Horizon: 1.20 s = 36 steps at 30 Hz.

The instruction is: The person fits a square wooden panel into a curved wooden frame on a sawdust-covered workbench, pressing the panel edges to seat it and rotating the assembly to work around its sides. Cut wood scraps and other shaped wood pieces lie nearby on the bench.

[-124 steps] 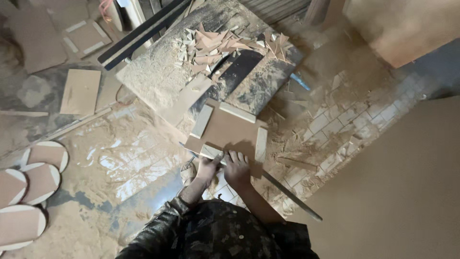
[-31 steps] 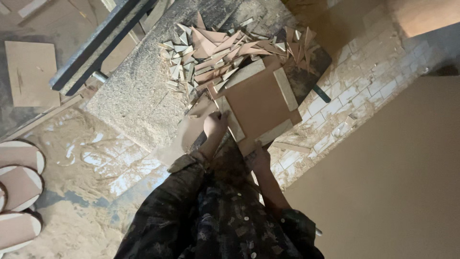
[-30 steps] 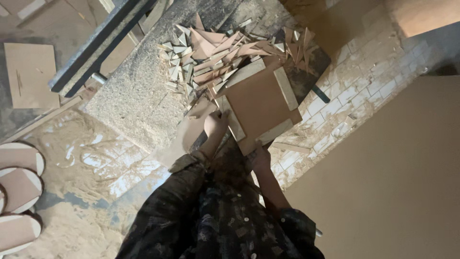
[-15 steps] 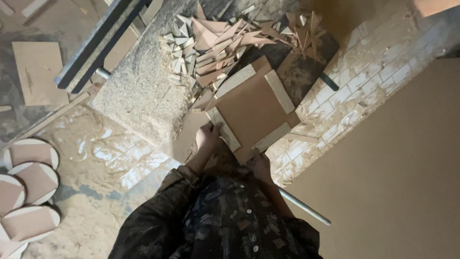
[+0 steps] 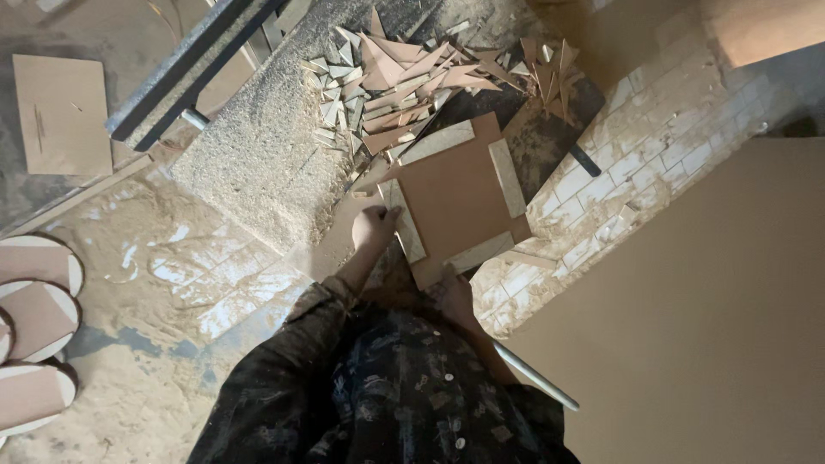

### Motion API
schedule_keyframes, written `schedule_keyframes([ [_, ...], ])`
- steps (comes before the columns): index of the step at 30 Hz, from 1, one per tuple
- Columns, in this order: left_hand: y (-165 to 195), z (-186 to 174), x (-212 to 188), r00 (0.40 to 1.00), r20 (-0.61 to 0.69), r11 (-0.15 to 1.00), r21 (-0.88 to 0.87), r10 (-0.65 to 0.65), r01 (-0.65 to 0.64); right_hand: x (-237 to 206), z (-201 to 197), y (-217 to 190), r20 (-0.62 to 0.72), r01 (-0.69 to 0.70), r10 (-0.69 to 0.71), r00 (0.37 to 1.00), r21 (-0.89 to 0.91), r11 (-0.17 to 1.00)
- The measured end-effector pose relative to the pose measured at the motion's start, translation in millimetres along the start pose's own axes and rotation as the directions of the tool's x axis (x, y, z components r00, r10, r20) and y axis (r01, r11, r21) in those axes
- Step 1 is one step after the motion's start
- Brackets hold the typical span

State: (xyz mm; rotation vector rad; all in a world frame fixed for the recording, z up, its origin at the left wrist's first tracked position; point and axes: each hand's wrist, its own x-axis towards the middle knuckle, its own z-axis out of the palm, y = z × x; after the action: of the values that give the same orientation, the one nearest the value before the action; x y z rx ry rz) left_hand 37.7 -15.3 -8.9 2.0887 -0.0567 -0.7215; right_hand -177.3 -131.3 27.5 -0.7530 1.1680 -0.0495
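Sawdust covers the brick floor [image 5: 636,163] at centre frame, where a square brown board [image 5: 455,198] edged with pale strips [image 5: 507,178] lies. Left hand [image 5: 374,228] curls on the board's left strip; right hand [image 5: 453,292] grips its lower corner. Triangular offcuts [image 5: 404,77] pile just above.

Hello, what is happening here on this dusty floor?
A person bends over a square brown board framed by four pale strips. The left hand presses on the left strip; the right hand holds the board's near corner. A pile of offcuts lies just beyond, with sawdust all around.
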Motion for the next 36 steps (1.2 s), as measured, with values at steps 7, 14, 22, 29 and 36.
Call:
schedule_keyframes([
  [7,0,-3,0,1.0,-0.011,1.0,0.022,-0.002,0.002,0,5,2,0.046,-0.006,0.001,0.999,0.12,0.993],
  [14,5,-2,13,1.0,-0.007,0.998,0.056,-0.003,0.003,5,10,2,0.113,0.033,-0.043,0.993,0.082,0.996],
  [22,11,-6,20,1.0,-0.006,0.997,0.075,-0.003,0.003,5,14,-1,0.037,-0.072,0.07,0.997,0.044,0.996],
  [29,9,8,0,0.998,-0.033,0.995,-0.081,-0.061,0.058,4,20,-2,0.194,0.009,-0.019,0.981,0.05,0.999],
  [36,-2,15,-35,1.0,-0.003,0.997,-0.077,0.013,-0.013,11,30,-3,0.114,-0.199,0.192,0.975,0.047,0.979],
])
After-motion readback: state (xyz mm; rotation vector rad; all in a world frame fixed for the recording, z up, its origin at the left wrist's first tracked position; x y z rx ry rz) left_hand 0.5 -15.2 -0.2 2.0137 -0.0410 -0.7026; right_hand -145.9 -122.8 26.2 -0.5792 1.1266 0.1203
